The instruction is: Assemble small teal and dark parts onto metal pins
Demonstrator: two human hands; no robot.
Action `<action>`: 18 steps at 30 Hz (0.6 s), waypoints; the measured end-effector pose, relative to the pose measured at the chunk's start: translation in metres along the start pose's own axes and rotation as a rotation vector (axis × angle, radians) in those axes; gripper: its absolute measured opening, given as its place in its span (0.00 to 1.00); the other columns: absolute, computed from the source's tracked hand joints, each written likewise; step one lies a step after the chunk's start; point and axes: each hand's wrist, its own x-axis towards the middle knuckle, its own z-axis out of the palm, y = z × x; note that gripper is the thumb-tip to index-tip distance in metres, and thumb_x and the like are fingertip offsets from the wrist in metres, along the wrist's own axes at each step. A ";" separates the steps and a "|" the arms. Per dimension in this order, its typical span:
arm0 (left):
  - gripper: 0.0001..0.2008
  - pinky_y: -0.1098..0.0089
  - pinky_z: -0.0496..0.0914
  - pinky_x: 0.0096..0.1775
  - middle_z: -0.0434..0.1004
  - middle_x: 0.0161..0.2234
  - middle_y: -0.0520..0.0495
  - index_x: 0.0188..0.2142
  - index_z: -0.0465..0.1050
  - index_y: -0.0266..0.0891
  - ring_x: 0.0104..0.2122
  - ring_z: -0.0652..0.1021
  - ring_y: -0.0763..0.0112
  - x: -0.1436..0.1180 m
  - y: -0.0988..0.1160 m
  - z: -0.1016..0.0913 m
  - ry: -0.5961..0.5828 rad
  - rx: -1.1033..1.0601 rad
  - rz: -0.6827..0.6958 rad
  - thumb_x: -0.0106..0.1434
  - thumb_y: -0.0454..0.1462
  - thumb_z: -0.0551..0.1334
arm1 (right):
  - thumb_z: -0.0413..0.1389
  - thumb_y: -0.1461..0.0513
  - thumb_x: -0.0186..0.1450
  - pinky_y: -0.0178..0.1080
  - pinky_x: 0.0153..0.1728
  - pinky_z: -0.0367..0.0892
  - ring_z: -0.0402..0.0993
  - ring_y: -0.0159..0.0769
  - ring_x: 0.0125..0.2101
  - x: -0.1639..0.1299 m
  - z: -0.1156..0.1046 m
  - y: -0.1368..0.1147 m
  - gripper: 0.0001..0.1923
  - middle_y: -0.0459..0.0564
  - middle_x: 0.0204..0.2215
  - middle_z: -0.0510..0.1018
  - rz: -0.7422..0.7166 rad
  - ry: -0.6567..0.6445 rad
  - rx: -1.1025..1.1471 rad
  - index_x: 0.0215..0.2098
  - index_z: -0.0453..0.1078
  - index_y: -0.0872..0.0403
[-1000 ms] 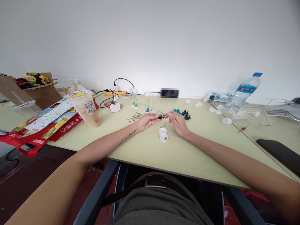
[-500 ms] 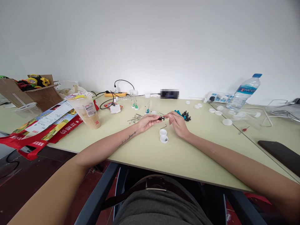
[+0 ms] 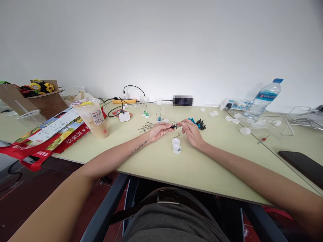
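Hardly anything had moved since a second ago: both hands stayed over the same patch of the pale green table (image 3: pixel 156 161), and only the view had drifted slightly, so the fiddly work between the fingers looked no further along, to my eye.

Taking the two small white caps (image 3: pixel 176 145) as a landmark, and working from near to far: the left hand (image 3: pixel 158 129) lay just behind and to the left of them, its fingers pinched shut on a small black part (image 3: pixel 173 126). The right hand (image 3: pixel 191 132) lay just behind and to the right of the caps, its fingertips closed on the other end of that same piece, so it sat held between both hands, slightly above the table. What exactly the piece was, I could not tell.

Farther behind the caps lay a scatter of thin metal pins (image 3: pixel 145 127) to the left and a heap of blue and black parts (image 3: pixel 197 123) to the right. Well to the left of the caps stood an iced drink cup (image 3: pixel 93 117); far to their right, a water bottle (image 3: pixel 264 97).
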 end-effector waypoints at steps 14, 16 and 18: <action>0.06 0.78 0.71 0.42 0.78 0.33 0.42 0.34 0.74 0.27 0.33 0.78 0.74 0.002 -0.002 -0.002 0.003 0.010 0.004 0.55 0.29 0.61 | 0.36 0.51 0.68 0.41 0.40 0.63 0.69 0.38 0.36 0.000 0.000 0.001 0.25 0.51 0.31 0.71 0.009 -0.015 -0.009 0.31 0.70 0.52; 0.06 0.78 0.71 0.41 0.78 0.33 0.42 0.34 0.74 0.27 0.33 0.78 0.74 0.002 -0.002 -0.002 -0.007 0.001 0.008 0.55 0.29 0.62 | 0.36 0.51 0.68 0.41 0.40 0.63 0.69 0.38 0.37 0.000 -0.001 0.001 0.24 0.51 0.31 0.71 0.011 -0.013 -0.013 0.33 0.70 0.52; 0.06 0.78 0.71 0.41 0.78 0.33 0.42 0.34 0.74 0.27 0.33 0.78 0.74 0.002 -0.002 -0.002 -0.009 -0.004 0.010 0.55 0.29 0.62 | 0.36 0.51 0.68 0.41 0.40 0.63 0.69 0.38 0.36 0.000 -0.001 0.001 0.24 0.51 0.31 0.71 0.010 -0.016 -0.009 0.33 0.70 0.52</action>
